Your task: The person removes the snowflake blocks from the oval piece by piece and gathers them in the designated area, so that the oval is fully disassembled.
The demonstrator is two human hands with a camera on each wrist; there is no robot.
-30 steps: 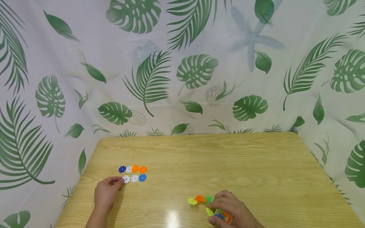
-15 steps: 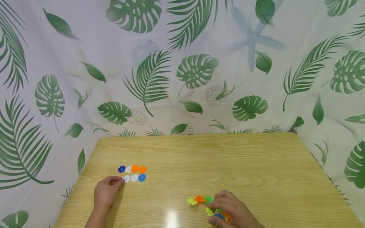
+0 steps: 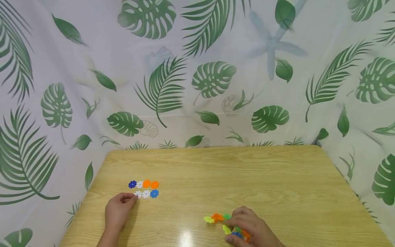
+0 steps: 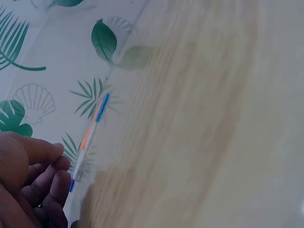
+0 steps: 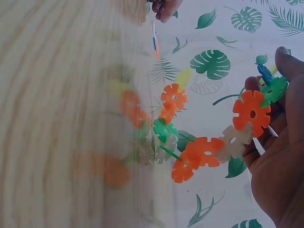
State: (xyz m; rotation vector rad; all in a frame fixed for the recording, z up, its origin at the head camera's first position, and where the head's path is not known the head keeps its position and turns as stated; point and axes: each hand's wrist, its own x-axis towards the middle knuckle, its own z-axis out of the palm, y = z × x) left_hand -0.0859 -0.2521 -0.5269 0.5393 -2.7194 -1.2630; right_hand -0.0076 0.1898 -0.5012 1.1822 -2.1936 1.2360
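Two short rows of flat, notched plastic flower discs lie on the table's left side in the head view. The back row has a dark blue disc, a white disc and two orange discs. In the front row are two white discs and a light blue disc. My left hand pinches the edge of the leftmost white disc between thumb and forefinger. A curved chain of linked flower discs, in orange, green, yellow, blue and whitish, is held by my right hand, its thumb by the blue disc.
The wood-grain table reaches back to a white cloth printed with green leaves, which also hangs along both sides. A bright light reflection lies on the table's near part.
My left hand has shifted slightly to the right at the white disc. The right hand and its chain have stayed almost still; the head view has tilted slightly.
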